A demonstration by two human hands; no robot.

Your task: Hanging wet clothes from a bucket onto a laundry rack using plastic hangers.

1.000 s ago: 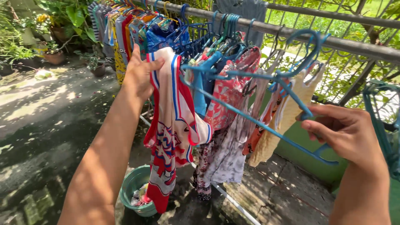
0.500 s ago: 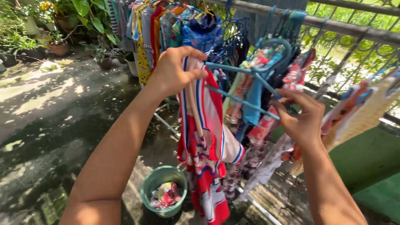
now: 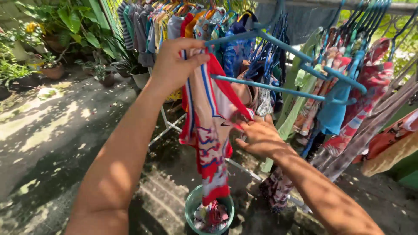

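Head camera looks down on a person putting a red, white and blue sports jersey (image 3: 209, 126) onto a light blue plastic hanger (image 3: 283, 65). Their left hand (image 3: 174, 65) is closed around the top of the jersey, pinching the neck and shoulder fabric up against the hanger's near end. Their right hand (image 3: 259, 137) is lower, fingers curled into the red edge of the garment near its sleeve, gripping cloth rather than the hanger. The jersey hangs straight down between the two arms, its hem dangling just above a round green plastic bucket (image 3: 191, 209) that holds more damp coloured washing on the concrete floor. Behind the hanger runs a grey metal rail (image 3: 305, 5) crowded with other coloured clothes on hangers (image 3: 348, 87), and potted green plants (image 3: 52, 65) stand at the far left edge of the yard.

By my reading, the step in hand is threading the jersey onto the hanger: one shoulder looks seated, the other not yet. The next move calls for spreading the neck opening over the far arm while the left hand steadies the near end
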